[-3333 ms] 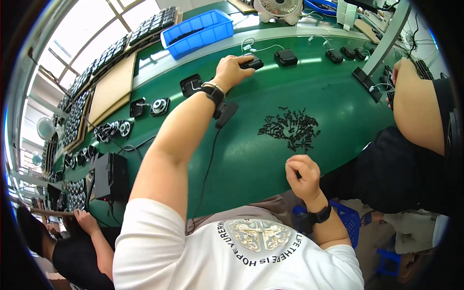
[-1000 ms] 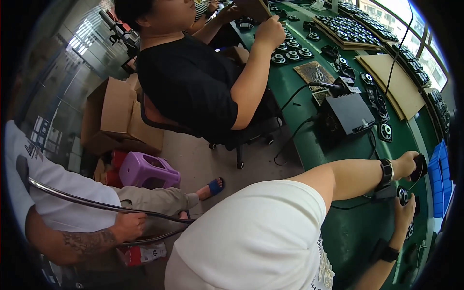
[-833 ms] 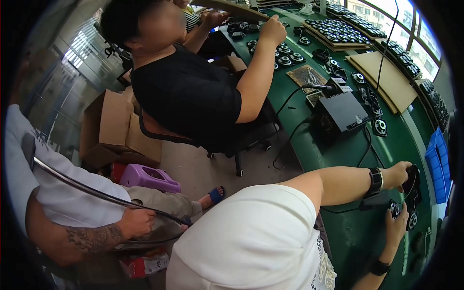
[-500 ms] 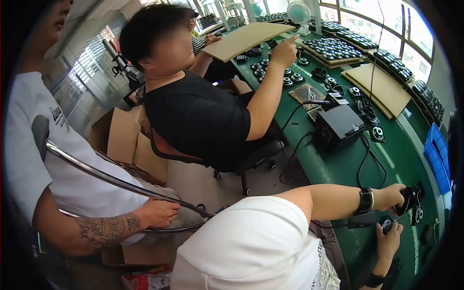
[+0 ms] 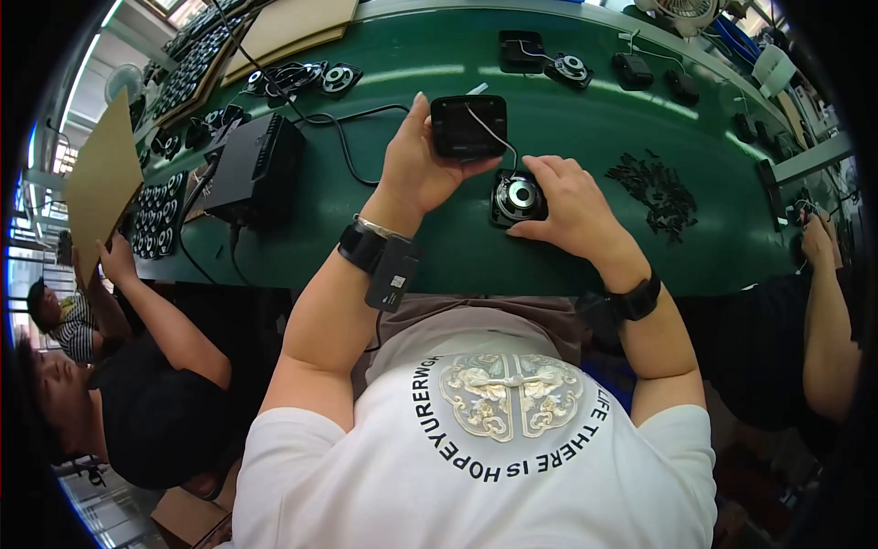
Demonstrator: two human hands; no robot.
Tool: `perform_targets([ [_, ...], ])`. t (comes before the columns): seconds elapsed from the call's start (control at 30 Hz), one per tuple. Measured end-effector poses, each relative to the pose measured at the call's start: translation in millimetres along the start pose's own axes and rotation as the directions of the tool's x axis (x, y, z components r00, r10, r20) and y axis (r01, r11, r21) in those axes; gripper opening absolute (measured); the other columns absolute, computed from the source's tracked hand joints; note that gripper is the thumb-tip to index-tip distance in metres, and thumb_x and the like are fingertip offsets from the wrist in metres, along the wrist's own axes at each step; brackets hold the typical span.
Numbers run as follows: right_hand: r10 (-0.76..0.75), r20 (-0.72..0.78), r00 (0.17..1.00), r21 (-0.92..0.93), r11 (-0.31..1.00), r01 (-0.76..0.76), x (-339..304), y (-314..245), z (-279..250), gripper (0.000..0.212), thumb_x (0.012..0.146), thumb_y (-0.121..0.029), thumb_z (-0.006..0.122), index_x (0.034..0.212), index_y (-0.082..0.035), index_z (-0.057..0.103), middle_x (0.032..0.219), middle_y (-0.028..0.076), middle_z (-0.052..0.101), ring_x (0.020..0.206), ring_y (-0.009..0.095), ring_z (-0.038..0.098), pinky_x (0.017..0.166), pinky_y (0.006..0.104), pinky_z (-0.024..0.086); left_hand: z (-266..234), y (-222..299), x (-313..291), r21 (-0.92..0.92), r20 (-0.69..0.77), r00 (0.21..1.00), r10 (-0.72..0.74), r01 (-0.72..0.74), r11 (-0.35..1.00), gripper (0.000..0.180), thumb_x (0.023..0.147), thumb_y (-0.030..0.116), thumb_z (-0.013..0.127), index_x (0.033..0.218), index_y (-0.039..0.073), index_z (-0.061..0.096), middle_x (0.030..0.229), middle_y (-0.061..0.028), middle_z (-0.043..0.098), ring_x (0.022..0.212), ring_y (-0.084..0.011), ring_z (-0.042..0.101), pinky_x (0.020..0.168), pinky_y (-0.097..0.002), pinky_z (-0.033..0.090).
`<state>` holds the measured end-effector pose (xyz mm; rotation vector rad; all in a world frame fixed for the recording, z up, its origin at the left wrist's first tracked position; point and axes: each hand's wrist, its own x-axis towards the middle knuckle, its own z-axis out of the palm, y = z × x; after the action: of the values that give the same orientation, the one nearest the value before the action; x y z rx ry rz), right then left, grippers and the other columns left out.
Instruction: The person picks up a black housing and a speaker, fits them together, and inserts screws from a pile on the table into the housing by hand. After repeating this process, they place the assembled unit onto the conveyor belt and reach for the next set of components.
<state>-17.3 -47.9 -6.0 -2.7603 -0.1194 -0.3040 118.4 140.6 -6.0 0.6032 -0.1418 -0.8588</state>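
Note:
My left hand [image 5: 412, 165] is closed around the side of a square black plastic housing [image 5: 468, 137], its hollow side facing up. A thin pale wire [image 5: 498, 137] runs out of the housing to a small round speaker [image 5: 518, 196] with a silver centre and a black square frame. The fingers and thumb of my right hand [image 5: 576, 209] grip the speaker's right side, low over the green table [image 5: 439, 247]. Housing and speaker are close together but apart.
Right of my hands lies a heap of small black strips [image 5: 654, 194]. At left stands a black electrical box [image 5: 256, 169] with cables. Another housing [image 5: 521, 52] and speaker [image 5: 571, 69] sit at the back. A co-worker at left holds a tan board [image 5: 99, 183]; another's hand [image 5: 819, 242] works at right.
The view has swung from the people at the left to the table before me. My hands were at the right edge and now show centrally, with the housing and the speaker still held.

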Motion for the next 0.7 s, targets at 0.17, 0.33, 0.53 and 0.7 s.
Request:
perform_targets([
  [0.17,-0.012,-0.017,1.000,0.062,0.998,0.013,-9.4,0.7,3.1,0.084,0.065,-0.038,0.086,0.132,0.001,0.052,0.129,0.017,0.055,0.117,0.035,0.053,0.098,0.0435,0.044,-10.2,-6.5,0.7,-0.073,0.052,0.998,-0.019,0.023,0.997,0.050,0.103,0.041,0.034,0.128,0.003,0.056,0.130,-0.0170,0.058,0.121,-0.0368,0.056,0.100,-0.0558,0.047],
  [0.33,0.148,-0.204,0.968,0.560,0.828,-0.008,-3.3,-17.8,-16.6,0.084,0.064,-0.041,0.087,0.129,0.001,0.053,0.129,0.016,0.054,0.114,0.035,0.054,0.097,0.0433,0.044,-2.2,-16.4,-8.8,-0.224,0.193,0.981,-0.024,0.068,0.972,0.046,0.103,0.035,0.035,0.131,0.004,0.054,0.128,-0.0160,0.059,0.118,-0.0340,0.057,0.101,-0.0528,0.046],
  [0.53,-0.124,-0.541,0.832,0.074,0.978,0.194,10.3,-40.5,6.7,0.072,0.071,-0.037,0.084,0.126,0.000,0.055,0.122,0.014,0.058,0.110,0.029,0.058,0.093,0.0395,0.047,19.2,-28.7,-6.5,-0.121,0.243,0.969,-0.038,0.069,0.990,0.040,0.102,0.027,0.043,0.132,0.005,0.054,0.124,-0.0109,0.061,0.115,-0.0228,0.057,0.098,-0.0393,0.049],
  [0.7,0.051,-0.443,0.895,0.423,0.892,0.158,12.9,-37.5,1.5,0.051,0.086,-0.027,0.075,0.125,-0.001,0.055,0.114,0.010,0.062,0.109,0.017,0.058,0.091,0.0313,0.048,4.3,-29.0,4.6,0.098,0.315,0.949,-0.026,-0.005,0.995,0.035,0.100,0.021,0.053,0.132,0.006,0.056,0.120,-0.0065,0.063,0.110,-0.0152,0.059,0.096,-0.0315,0.049],
])
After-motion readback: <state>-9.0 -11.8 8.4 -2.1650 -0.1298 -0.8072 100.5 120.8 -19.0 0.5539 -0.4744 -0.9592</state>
